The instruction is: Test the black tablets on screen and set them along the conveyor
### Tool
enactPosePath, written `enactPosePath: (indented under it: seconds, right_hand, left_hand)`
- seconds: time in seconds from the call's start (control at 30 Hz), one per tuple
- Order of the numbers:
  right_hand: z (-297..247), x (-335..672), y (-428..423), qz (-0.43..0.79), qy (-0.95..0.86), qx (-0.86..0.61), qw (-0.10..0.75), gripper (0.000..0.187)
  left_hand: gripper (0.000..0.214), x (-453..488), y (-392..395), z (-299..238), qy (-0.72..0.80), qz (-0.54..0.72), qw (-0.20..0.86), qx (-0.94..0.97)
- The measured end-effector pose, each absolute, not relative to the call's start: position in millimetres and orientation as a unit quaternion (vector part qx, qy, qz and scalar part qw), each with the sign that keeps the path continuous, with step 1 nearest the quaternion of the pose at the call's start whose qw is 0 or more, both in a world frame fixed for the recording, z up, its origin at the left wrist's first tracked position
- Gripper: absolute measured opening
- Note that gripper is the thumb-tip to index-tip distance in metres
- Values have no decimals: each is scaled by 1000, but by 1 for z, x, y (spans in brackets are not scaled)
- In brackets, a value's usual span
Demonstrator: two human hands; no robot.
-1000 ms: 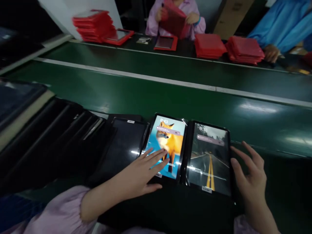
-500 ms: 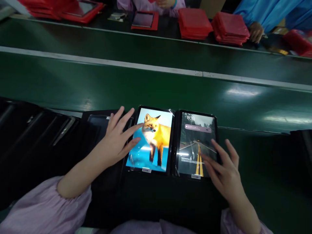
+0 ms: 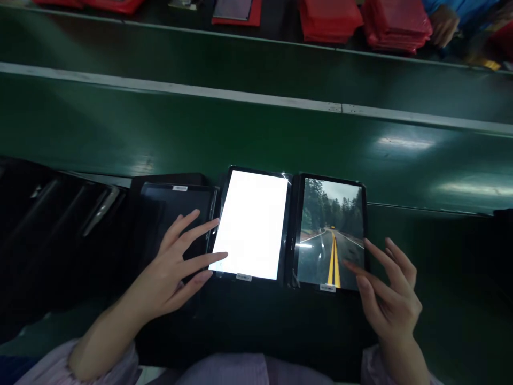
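Three tablets lie side by side in front of me. The middle tablet point(image 3: 250, 224) shows a blank white screen. The right tablet point(image 3: 332, 232) shows a forest road with yellow lines. The left tablet point(image 3: 172, 214) is dark. My left hand point(image 3: 174, 270) hovers with fingers spread over the dark tablet, fingertips at the lower left edge of the white screen. My right hand point(image 3: 387, 291) is open, its fingers at the lower right corner of the road tablet. Neither hand holds anything.
A green conveyor belt point(image 3: 256, 133) with a white stripe runs across beyond the tablets. Dark tablets in cases point(image 3: 60, 214) lie stacked at the left. Red case stacks point(image 3: 396, 21) and another person's hand point(image 3: 443, 24) are on the far side.
The middle screen changed from the fox picture to plain white. The road tablet's lock-screen text vanished. Both hands pulled back toward me, and the view tilted further down.
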State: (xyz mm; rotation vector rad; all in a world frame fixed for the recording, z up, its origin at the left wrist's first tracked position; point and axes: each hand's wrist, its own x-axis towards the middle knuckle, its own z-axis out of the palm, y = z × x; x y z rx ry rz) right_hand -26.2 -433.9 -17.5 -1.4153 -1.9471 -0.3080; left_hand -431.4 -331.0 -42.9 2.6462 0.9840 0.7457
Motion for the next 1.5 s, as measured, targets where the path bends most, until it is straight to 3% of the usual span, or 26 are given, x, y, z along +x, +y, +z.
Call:
enactPosePath:
  seconds: [0.3, 1.23, 1.5]
  right_hand:
    - [-18, -39, -451, -118, -770, -534, 329, 23]
    - [-15, -44, -465, -130, -767, -546, 312, 25]
    - [-25, -44, -454, -160, -716, -612, 296, 23]
  left_hand:
    - [47, -439, -345, -49, 319, 270, 163, 893]
    - [38, -430, -350, -43, 285, 247, 192, 906]
    - [42, -422, -344, -46, 369, 211, 100, 900]
